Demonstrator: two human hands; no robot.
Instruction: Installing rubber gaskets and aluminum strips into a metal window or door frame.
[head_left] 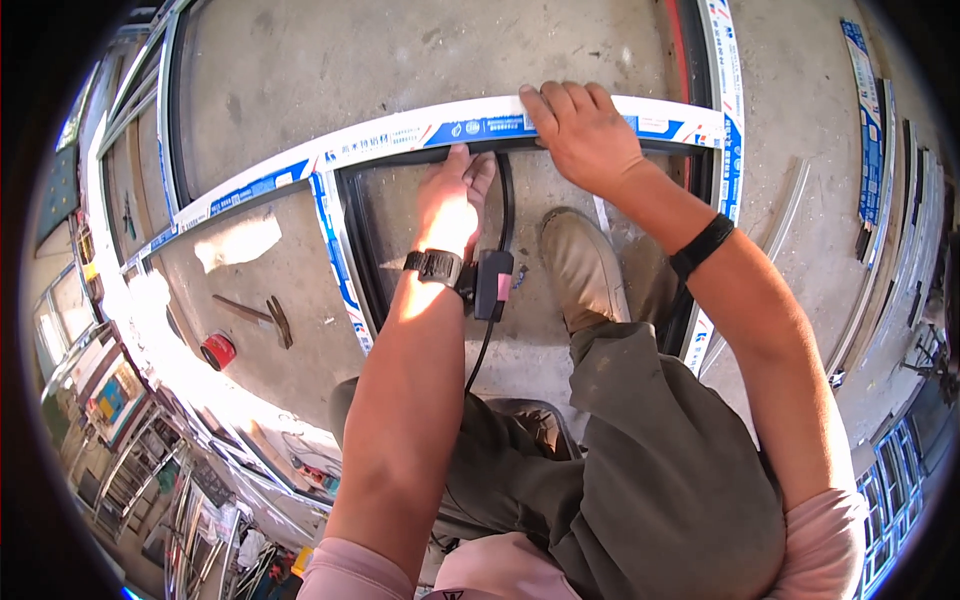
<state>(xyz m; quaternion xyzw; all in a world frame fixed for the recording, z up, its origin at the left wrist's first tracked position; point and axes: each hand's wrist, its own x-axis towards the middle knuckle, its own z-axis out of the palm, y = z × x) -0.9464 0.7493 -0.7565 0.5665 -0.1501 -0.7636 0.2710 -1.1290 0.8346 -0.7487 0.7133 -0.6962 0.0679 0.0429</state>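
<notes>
A white window frame with blue-printed protective film lies flat on the concrete floor. My left hand presses a black rubber seal strip into the inner edge of the frame's top bar; the strip's loose end hangs down past my wrist. My right hand lies palm down on top of the same bar, fingers curled over its far edge, just right of the left hand. A watch sits on my left wrist and a black band on the right.
A hammer and a red tape roll lie on the floor inside the frame's left section. My shoe stands inside the frame. More frame profiles are stacked at the right and lower left.
</notes>
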